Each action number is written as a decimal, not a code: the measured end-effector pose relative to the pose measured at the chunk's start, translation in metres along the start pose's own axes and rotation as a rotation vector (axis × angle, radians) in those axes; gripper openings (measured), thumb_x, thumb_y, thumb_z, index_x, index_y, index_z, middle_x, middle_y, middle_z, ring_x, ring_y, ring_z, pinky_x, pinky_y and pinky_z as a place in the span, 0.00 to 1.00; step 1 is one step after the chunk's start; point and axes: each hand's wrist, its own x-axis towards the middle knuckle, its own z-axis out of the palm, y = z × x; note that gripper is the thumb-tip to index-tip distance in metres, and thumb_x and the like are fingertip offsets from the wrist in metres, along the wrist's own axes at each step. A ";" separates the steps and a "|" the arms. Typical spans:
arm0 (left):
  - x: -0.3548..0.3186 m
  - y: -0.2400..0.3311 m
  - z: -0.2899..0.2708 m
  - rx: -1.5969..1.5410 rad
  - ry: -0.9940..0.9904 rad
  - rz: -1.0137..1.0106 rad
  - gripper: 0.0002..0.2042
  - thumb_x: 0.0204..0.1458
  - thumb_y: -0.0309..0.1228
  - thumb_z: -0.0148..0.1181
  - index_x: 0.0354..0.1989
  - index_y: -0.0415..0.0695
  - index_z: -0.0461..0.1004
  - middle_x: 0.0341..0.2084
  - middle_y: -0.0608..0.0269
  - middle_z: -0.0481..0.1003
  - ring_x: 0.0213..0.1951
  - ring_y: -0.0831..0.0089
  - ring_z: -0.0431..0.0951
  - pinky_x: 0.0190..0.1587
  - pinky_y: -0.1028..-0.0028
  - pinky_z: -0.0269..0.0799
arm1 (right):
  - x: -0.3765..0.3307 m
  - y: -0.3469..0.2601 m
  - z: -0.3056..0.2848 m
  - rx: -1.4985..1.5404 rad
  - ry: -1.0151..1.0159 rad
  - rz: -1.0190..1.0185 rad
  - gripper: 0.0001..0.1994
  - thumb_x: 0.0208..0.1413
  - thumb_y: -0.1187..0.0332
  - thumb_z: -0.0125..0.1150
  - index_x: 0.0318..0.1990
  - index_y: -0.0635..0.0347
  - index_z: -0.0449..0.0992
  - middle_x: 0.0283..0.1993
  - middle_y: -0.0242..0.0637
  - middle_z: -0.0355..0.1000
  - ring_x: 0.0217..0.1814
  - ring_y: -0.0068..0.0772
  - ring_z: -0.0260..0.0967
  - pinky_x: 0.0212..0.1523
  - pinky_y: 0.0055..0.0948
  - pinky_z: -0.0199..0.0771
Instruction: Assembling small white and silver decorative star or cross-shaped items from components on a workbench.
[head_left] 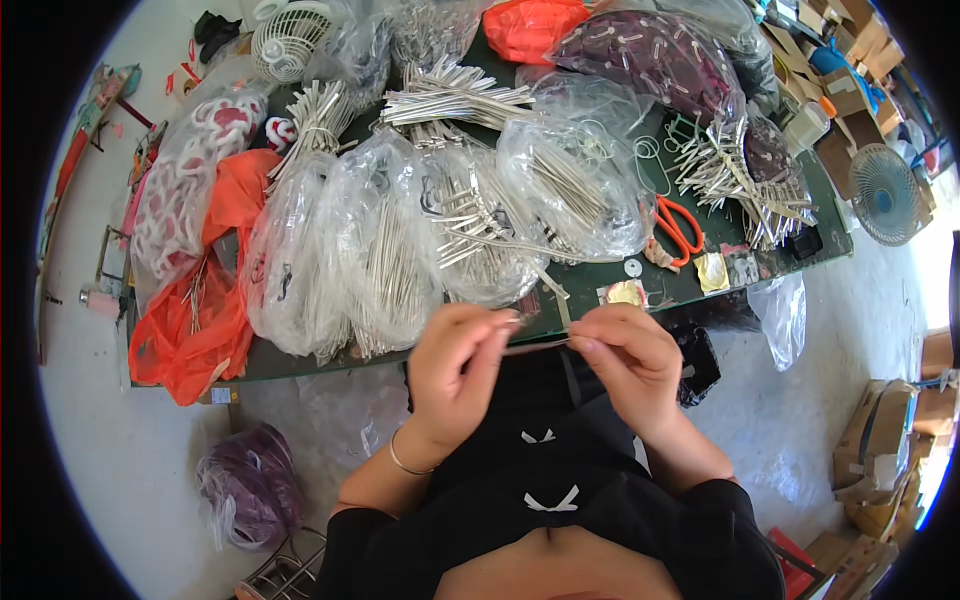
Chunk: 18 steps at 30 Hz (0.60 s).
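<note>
Both my hands are raised in front of my chest, just off the near edge of the table. A thin, pale flat strip runs between them. My left hand pinches one end between thumb and forefinger. The other end sits in the fingertips of my right hand, which are also pressed together. A narrow strip piece stands up beside the right fingertips; I cannot tell if it belongs to the same strip. Beyond my hands, a clear plastic bag holds a bundle of similar silvery strips.
Orange-handled scissors lie to the right on the green table, near a pile of loose silvery strips. A red plastic bag hangs over the left edge. On the floor are a purple bag and cardboard boxes.
</note>
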 end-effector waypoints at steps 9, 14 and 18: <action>0.001 0.001 0.021 -0.409 -0.290 -0.441 0.10 0.59 0.25 0.52 0.46 0.35 0.74 0.31 0.58 0.78 0.32 0.79 0.79 0.33 0.80 0.77 | 0.015 0.006 0.003 -0.061 -0.147 0.100 0.09 0.49 0.81 0.63 0.40 0.67 0.78 0.35 0.40 0.74 0.35 0.30 0.71 0.36 0.24 0.69; 0.013 -0.001 0.023 -0.206 -0.345 -0.269 0.07 0.55 0.22 0.54 0.41 0.35 0.76 0.29 0.57 0.78 0.29 0.72 0.79 0.31 0.76 0.74 | 0.012 0.012 -0.010 -0.051 -0.151 0.070 0.08 0.48 0.82 0.62 0.37 0.67 0.78 0.35 0.40 0.74 0.35 0.30 0.71 0.36 0.24 0.70; 0.047 0.002 0.020 0.159 -0.126 0.145 0.06 0.50 0.20 0.58 0.35 0.38 0.78 0.28 0.57 0.77 0.30 0.61 0.77 0.35 0.70 0.70 | 0.006 0.015 -0.027 -0.120 -0.071 0.053 0.06 0.49 0.81 0.63 0.36 0.67 0.77 0.34 0.39 0.73 0.33 0.30 0.71 0.33 0.24 0.70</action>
